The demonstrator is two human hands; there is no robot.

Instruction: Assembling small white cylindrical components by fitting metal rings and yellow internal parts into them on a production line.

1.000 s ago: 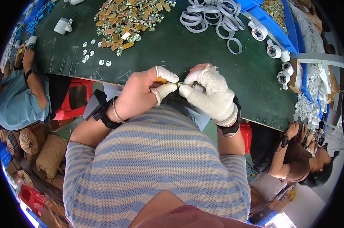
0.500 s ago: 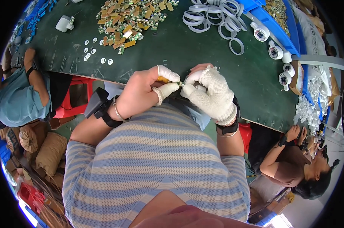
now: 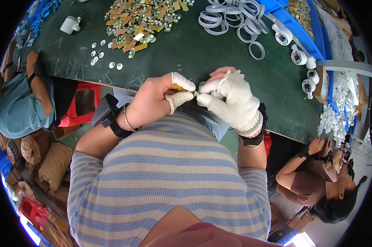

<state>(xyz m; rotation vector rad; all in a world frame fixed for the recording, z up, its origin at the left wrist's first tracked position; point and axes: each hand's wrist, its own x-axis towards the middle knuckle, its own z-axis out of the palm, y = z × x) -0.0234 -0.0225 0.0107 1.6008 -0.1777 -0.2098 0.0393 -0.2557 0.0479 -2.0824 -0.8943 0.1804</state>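
Close to my body at the table's near edge, my left hand (image 3: 152,95) is closed, with white covers on its thumb and index finger. It pinches a small circuit board (image 3: 195,94), mostly hidden by the fingertips; an orange-tan piece shows under the index finger. My right hand (image 3: 238,101), in a white knitted glove with bare fingertips on some fingers, is closed with thumb and index finger at the board's other side. Whether it grips the board itself or a tiny part on it is hidden.
Ahead lies a heap of small circuit boards (image 3: 142,22), with white discs (image 3: 112,65) beside it. Grey rings (image 3: 256,50), white round housings (image 3: 308,85) and a blue bin (image 3: 307,39) stand right. Co-workers sit at both sides; a red stool (image 3: 81,105) is left.
My right hand has shifted slightly right and its wrist has turned a little. My left hand stays almost still with the board. The co-worker on the right has moved slightly.
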